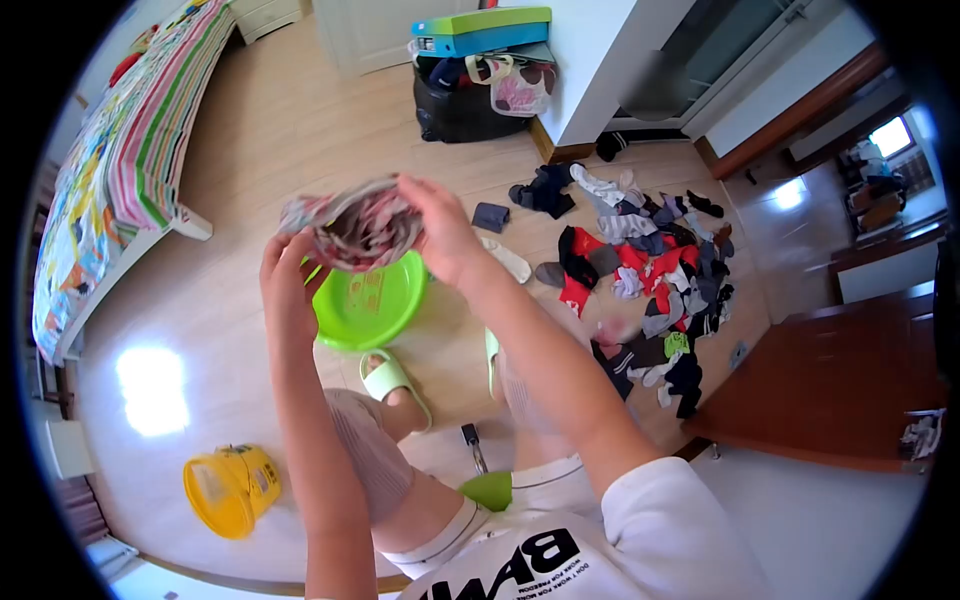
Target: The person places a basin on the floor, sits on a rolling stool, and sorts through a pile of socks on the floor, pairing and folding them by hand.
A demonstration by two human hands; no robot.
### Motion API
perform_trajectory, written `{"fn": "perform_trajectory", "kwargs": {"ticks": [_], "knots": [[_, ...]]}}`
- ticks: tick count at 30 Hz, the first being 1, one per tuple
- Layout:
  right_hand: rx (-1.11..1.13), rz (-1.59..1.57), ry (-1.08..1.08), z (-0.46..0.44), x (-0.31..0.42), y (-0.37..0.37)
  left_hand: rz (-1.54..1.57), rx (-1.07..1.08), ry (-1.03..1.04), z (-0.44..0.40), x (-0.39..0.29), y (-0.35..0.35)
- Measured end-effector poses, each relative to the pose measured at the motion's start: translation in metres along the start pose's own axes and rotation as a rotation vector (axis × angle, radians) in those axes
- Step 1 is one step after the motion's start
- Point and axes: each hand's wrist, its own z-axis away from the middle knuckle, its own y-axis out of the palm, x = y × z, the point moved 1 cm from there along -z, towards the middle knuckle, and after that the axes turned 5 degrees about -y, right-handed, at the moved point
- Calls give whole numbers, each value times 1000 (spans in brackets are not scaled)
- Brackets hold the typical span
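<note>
Grey-and-red bunched cloth (388,222), aloft, overlapping the far side of the green basin (372,322) from this overhead view. Grips its left edge with the left hand (288,275), fingers curled; holds its right edge with the right hand (440,228), fingers closed. On the floor (270,130) rightward, many scattered socks (628,227); leftward, yellow bucket (220,493).

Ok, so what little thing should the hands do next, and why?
Perhaps ease the left hand and right hand gently apart, to spread the patterned cloth. They hold opposite sides of it, it looks bunched up in folds, and it's held up off the floor.
</note>
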Motion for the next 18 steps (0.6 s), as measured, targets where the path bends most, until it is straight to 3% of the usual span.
{"fn": "perform_trajectory", "kwargs": {"ticks": [5, 8, 11, 14, 17, 18], "knots": [[39, -181, -84, 24, 11, 18, -734, -100, 193, 14, 29, -30], [114, -150, -62, 43, 18, 30, -770, -135, 444, 20, 43, -28], [166, 17, -9, 54, 11, 36, -572, 132, 364, 22, 50, -22], [230, 23, 14, 67, 11, 42, -537, 284, 1, 37, 39, -13], [261, 40, -1, 68, 10, 39, -303, 346, -168, 52, 25, -6], [259, 38, 1, 67, 11, 36, -304, 298, -140, 56, 21, -3]]}}
